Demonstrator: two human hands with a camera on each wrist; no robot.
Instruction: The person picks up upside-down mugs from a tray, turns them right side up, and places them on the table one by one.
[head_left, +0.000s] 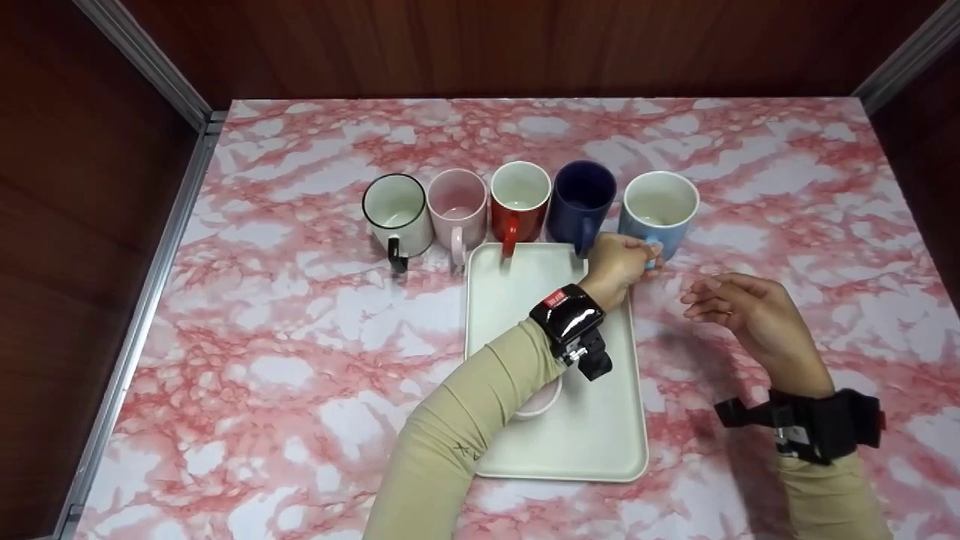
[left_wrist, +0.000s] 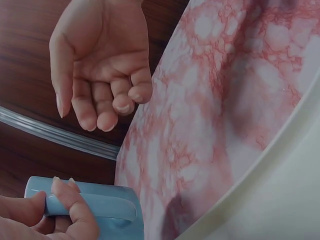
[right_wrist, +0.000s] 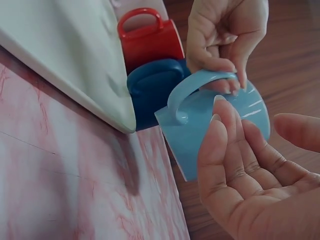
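Note:
My left hand (head_left: pixel 621 262) pinches the handle of a light blue mug (head_left: pixel 677 238) with a white inside, at the right end of a row of mugs. In the left wrist view, the thumb and fingers close round the upper part of that handle (left_wrist: pixel 112 206). Whether the mug touches the table is hard to tell. To its right, my right hand (head_left: pixel 757 319) hovers with loosely bent fingers and nothing in it. The right wrist view has this hand (right_wrist: pixel 260 185) in front of the light blue mug, palm turned up.
Left of the light blue mug stand a dark blue mug (head_left: pixel 582 191), a red mug (head_left: pixel 517 217), a pink mug (head_left: pixel 459 210) and a white mug with black rim (head_left: pixel 397 210). An off-white tray (head_left: pixel 600 450) lies in front, bearing a pinkish cup (head_left: pixel 544 405) half hidden by the left sleeve.

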